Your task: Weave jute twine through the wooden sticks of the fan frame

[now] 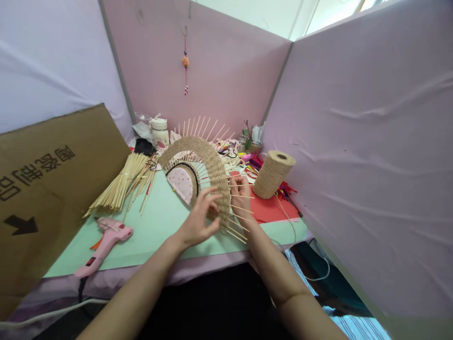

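A half-round woven fan (220, 174) of tan twine on thin wooden sticks stands tilted over the table, its bare stick ends poking out past the band. At its centre is a half-disc of pink dotted cloth (181, 183) with a dark rim. My left hand (203, 216) is in front of the woven band, fingers spread and curved; whether the fingertips touch it I cannot tell. Behind the outer edge, among the stick ends, my right hand (242, 196) has thumb and fingertips pinched together. What lies in that pinch is too small to make out.
Right of the fan stands a twine spool (274, 174) on red sheets (265, 210). A pink glue gun (106, 243) and a stick bundle (120, 186) lie on the left, beside a cardboard panel (53, 189). A white bottle (159, 132) is at the back.
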Motion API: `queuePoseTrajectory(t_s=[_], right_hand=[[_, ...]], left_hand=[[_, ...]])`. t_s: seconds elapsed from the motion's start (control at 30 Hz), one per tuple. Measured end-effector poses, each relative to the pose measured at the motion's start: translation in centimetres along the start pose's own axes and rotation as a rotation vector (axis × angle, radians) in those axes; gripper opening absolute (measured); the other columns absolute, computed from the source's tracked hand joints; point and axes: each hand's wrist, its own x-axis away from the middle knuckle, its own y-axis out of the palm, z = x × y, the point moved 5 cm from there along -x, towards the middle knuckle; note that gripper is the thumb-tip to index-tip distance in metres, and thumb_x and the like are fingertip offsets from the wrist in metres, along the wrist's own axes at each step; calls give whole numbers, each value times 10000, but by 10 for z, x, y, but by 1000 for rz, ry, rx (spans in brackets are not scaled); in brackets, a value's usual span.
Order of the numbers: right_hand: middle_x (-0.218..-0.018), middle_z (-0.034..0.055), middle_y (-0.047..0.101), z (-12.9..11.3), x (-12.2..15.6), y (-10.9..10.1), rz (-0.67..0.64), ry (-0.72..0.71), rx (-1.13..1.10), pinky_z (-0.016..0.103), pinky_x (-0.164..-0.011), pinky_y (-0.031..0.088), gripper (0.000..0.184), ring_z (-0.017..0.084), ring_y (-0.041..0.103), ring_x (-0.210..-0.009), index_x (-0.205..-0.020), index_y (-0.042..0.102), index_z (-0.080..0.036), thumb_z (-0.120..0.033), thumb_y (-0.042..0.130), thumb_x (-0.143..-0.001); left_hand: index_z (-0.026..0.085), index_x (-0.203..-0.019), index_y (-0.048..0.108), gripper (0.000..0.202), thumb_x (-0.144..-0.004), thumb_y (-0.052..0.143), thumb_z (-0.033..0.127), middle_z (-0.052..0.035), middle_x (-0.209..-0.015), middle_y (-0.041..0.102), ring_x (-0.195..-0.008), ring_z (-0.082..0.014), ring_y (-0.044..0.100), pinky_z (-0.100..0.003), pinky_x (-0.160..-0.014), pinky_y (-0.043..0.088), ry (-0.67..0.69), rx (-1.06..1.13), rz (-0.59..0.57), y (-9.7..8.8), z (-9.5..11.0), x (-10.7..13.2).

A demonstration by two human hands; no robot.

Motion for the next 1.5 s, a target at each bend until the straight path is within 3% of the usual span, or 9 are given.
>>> queuePoseTrajectory(t_s=[0.07,0.17,0.5,0.6,0.77,1.0,1.13,1.3,1.5], right_hand=[[-795,-25,591,-9,6,5,-21,-13,12,251,-628,438,202,122,536,-679,-824,502,-226,-408,580,-859],[-854,0,630,-20,15,14,-63,-5,28,258,-615,461,212,136,576,-714,-852,516,-226,-429,574,-871],[-846,24,658,-45,33,27,-267,-166,207,286,-654,508,151,145,612,-710,-925,639,-229,-368,588,-898],[-858,24,682,-56,33,31,-351,-242,272,266,-619,517,130,132,628,-677,-920,646,-227,-345,595,-898],[-872,19,711,-68,36,35,-421,-352,372,252,-604,530,85,127,652,-669,-908,620,-236,-316,594,-904],[-848,9,717,-76,43,38,-486,-390,409,241,-614,531,52,118,663,-653,-879,624,-232,-276,604,-898],[-827,12,719,-75,44,37,-461,-399,442,249,-634,536,57,129,671,-676,-864,635,-225,-277,621,-884],[-834,13,727,-73,44,34,-452,-431,498,266,-677,543,48,147,684,-735,-859,650,-238,-272,622,-879],[-896,22,729,-68,48,30,-514,-422,480,283,-730,545,50,160,689,-799,-917,655,-251,-258,633,-872]], left_hand=[[262,-1376,392,545,-860,527,146,-173,-1460,332,-751,-94,598,-253,-613,586,-120,86,177,-14,-9,-7],[263,-1394,388,555,-870,565,211,-156,-1408,395,-629,-56,550,-194,-467,515,-211,72,253,-23,-13,-15],[235,-1354,446,623,-802,689,393,-125,-1353,444,-590,-69,507,-289,-581,541,-290,-69,286,-42,14,0],[242,-1342,437,665,-768,714,435,-115,-1347,435,-842,-166,601,-329,-720,559,-365,-69,304,-44,23,3],[233,-1340,400,673,-770,715,403,-125,-1358,397,-1243,-291,460,-425,-964,492,-386,-45,372,-42,32,9],[289,-1364,344,531,-881,557,231,-120,-1403,320,-810,-116,553,-279,-686,544,-246,182,375,-38,25,28],[267,-1280,429,418,-886,563,227,-118,-1388,341,-822,-120,564,-284,-690,538,-233,77,377,-39,29,30],[236,-1149,518,299,-864,593,185,-103,-1258,449,-1165,-225,504,-320,-852,509,-133,-18,472,-39,37,26],[202,-934,550,129,-832,612,154,-52,-1152,467,-784,-85,564,-241,-727,523,-284,220,527,-39,32,27]])
